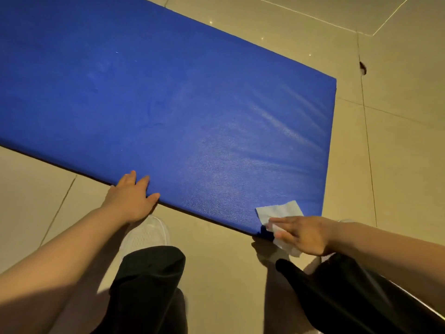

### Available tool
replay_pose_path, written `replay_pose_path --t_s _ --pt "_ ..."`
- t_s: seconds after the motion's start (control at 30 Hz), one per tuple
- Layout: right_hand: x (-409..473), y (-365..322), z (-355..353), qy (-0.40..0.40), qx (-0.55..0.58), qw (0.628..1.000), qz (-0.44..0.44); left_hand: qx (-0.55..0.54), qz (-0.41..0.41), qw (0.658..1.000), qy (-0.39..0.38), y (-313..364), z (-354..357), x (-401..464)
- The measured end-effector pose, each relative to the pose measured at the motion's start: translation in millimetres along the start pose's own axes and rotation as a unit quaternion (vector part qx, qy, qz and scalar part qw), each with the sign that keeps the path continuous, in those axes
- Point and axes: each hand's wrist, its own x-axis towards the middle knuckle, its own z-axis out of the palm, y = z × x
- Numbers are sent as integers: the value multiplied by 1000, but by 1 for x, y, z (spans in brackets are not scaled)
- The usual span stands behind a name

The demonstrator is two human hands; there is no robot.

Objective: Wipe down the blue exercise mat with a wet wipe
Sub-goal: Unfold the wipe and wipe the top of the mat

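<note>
The blue exercise mat point(168, 104) lies flat on the tiled floor and fills most of the view. At its near right corner a white wet wipe point(279, 212) drapes over the mat's edge. My right hand point(305, 235) presses the wipe against that corner with straight fingers, and part of the wipe hangs below the palm. My left hand point(131, 198) rests on the mat's near edge further left, fingers spread flat on the blue surface. Damp streaks shine on the mat near the right end.
Beige floor tiles point(397, 141) surround the mat. A small dark chip point(363, 68) marks a tile joint at the upper right. My black trouser legs point(149, 285) and a white shoe point(147, 233) are below the mat's near edge.
</note>
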Motion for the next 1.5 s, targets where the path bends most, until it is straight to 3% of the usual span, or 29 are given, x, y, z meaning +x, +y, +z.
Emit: replay_pose_path --t_s 0.13,0.23,0.3,0.4,0.47,0.5,0.6,0.7,0.8,0.93,1.13,1.33,1.43,1.5 --pt "-36 -2 -12 109 235 966 -1 -11 201 979 11 73 -30 -22" --pt "-55 -8 -16 121 300 946 -35 -38 342 937 -53 129 -41 -49" --pt "-61 -9 -20 140 330 931 -66 -70 376 919 -91 151 -38 -59" --pt "-61 -12 -22 226 433 865 -117 -178 352 910 -130 161 -24 -61" --pt "-59 -14 -19 259 493 817 -146 -307 327 881 -148 160 -14 -59" --pt "-57 -13 -17 262 499 812 -154 -370 312 860 -160 159 -9 -59" --pt "-42 -3 -8 288 489 815 -120 -488 265 815 -166 155 6 -57" --pt "-25 -4 -3 347 456 816 -72 -508 226 806 -203 151 12 -60" --pt "-20 -12 0 377 439 810 -94 -499 199 819 -201 157 17 -63" --pt "-18 -16 -1 393 444 797 -116 -540 161 802 -198 164 29 -64" --pt "-16 -8 0 438 381 812 -63 -498 181 827 -188 153 37 -64" --pt "-9 1 4 383 317 866 -43 -521 127 831 -145 157 32 -54" --pt "5 5 -2 398 205 894 -17 -508 143 843 -103 163 19 -47" --pt "16 14 -9 411 207 888 5 -491 154 856 -55 164 12 -39"
